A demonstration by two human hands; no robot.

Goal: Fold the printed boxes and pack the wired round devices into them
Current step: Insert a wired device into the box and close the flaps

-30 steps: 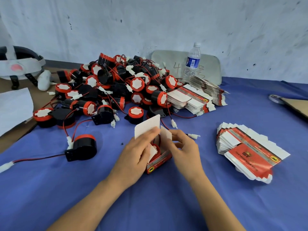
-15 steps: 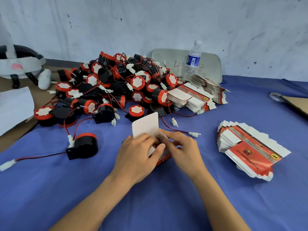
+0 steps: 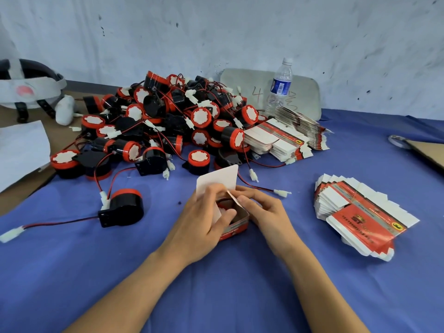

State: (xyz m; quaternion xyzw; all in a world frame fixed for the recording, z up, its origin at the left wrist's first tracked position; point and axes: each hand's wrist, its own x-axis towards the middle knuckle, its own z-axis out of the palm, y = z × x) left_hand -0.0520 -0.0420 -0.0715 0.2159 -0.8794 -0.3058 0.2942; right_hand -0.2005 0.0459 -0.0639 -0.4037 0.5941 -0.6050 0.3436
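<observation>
Head view. Blue cloth point(image 3: 216, 296) over table, scuffed white wall behind. Box point(image 3: 236, 225) stands on cloth at centre, top open, white lid flap point(image 3: 217, 180) upright at far side. Device inside, only partly visible. Left hand point(image 3: 204, 224) curls round box's left side, thumb over opening. Right hand point(image 3: 266, 212) pinches right side flap with curled fingers. Pile of devices point(image 3: 168, 121) behind; lone device point(image 3: 125, 207) left of box. Flat boxes point(image 3: 360, 212) stacked at right. Bottle point(image 3: 280, 85) near wall.

Grey board point(image 3: 240, 82): red handwritten "4" (other marks sit partly behind the water bottle point(image 3: 280, 85)). Flat box stack point(image 3: 360, 213), top sheet: "ST"; smaller print illegible.
</observation>
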